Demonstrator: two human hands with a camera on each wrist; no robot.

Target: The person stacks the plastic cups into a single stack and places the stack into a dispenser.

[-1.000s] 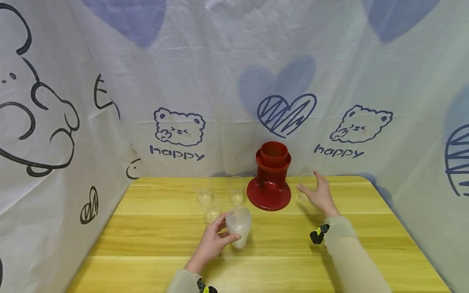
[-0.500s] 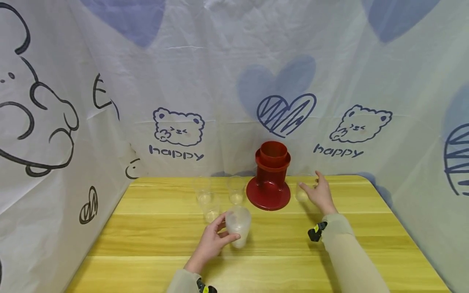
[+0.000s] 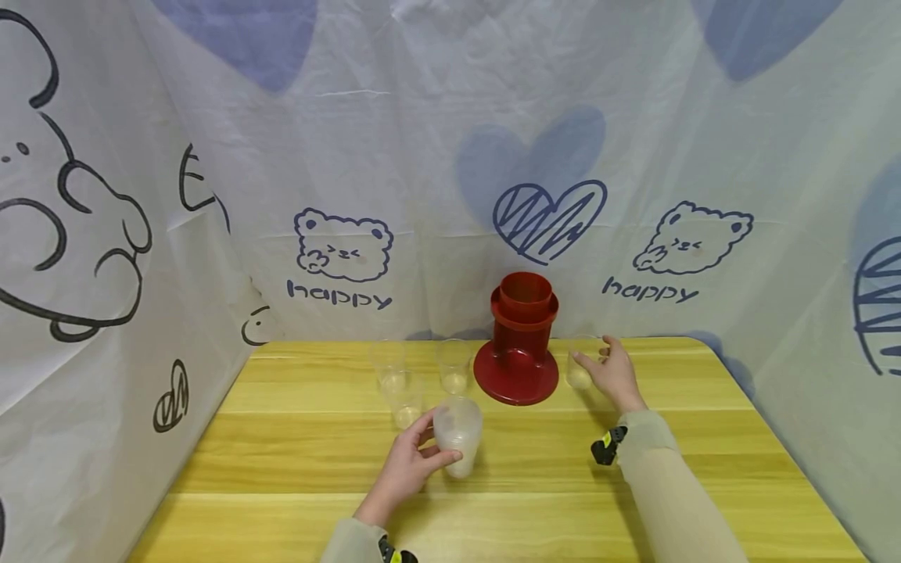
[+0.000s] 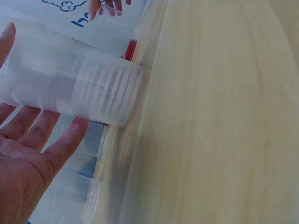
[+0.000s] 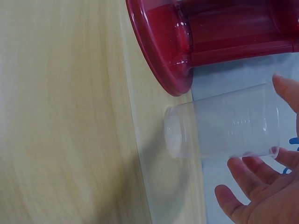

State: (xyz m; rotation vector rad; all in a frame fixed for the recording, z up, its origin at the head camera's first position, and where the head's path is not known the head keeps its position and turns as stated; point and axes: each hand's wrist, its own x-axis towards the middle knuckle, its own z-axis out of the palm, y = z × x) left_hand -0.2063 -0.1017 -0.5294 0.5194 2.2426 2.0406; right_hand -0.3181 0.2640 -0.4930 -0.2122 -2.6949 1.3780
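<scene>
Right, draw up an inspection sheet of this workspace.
Surface: yellow wood-grain table.
Job's things: nested stack of translucent plastic cups; single clear plastic cup, right of the glossy red round-based stand; three clear plastic cups, left of it.
Clutter: nothing seen.
Hands: left hand holds the stack; right hand has thumb and fingers either side of the single cup near its rim, grip unclear.
Cables: nothing seen.
Surroundings: white cloth printed with bears, hearts and "happy"; black devices on both wrists.
</scene>
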